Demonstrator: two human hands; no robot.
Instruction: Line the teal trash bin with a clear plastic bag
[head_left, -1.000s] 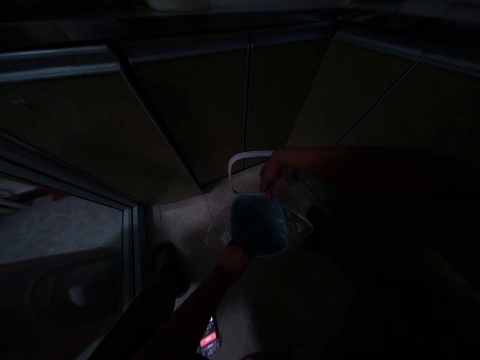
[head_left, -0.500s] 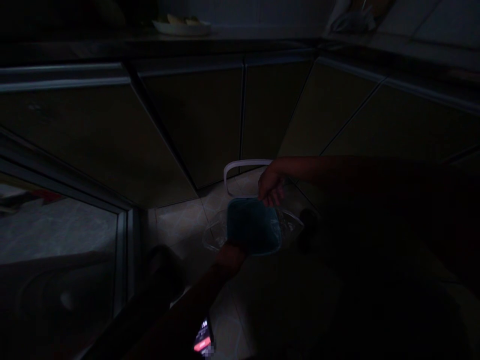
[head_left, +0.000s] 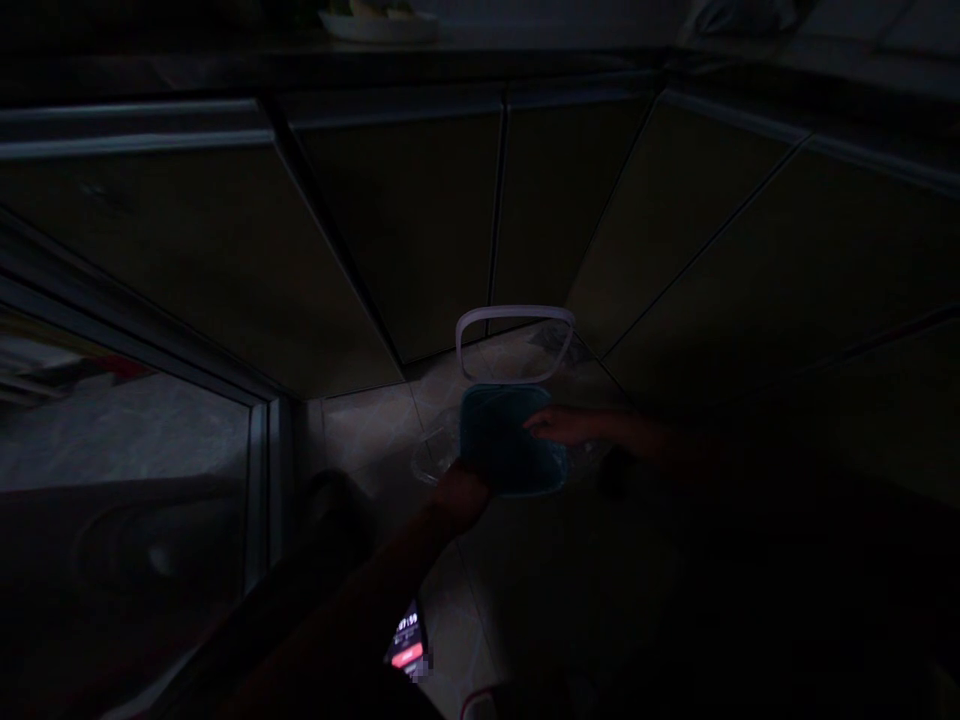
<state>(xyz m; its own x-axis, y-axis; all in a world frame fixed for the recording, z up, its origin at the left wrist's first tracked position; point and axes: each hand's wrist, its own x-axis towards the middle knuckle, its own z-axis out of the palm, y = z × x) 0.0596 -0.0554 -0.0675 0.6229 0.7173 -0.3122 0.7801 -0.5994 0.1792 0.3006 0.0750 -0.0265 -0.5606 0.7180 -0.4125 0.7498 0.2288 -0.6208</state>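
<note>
A teal bin (head_left: 504, 440) with a squarish mouth stands on the floor in dim light. A clear plastic bag (head_left: 435, 455) hangs out over its sides. The white rim frame (head_left: 515, 312) of the bin is raised at the back edge. My left hand (head_left: 461, 492) is closed over the near left edge of the bin, its fingertips hidden in the dark. Over the right side of the mouth, my right hand (head_left: 559, 424) reaches in with fingers stretched to the left. Whether it touches the bag is too dark to tell.
Cabinet doors (head_left: 397, 230) line the back and right. A plate with food (head_left: 379, 25) rests on the counter above. At the left is a metal-framed door (head_left: 259, 470). A lit phone (head_left: 407, 640) shows below my left forearm.
My right hand has left the white frame and moved down over the bin's mouth. The frame now shows whole, standing up. My left hand stays at the near left edge.
</note>
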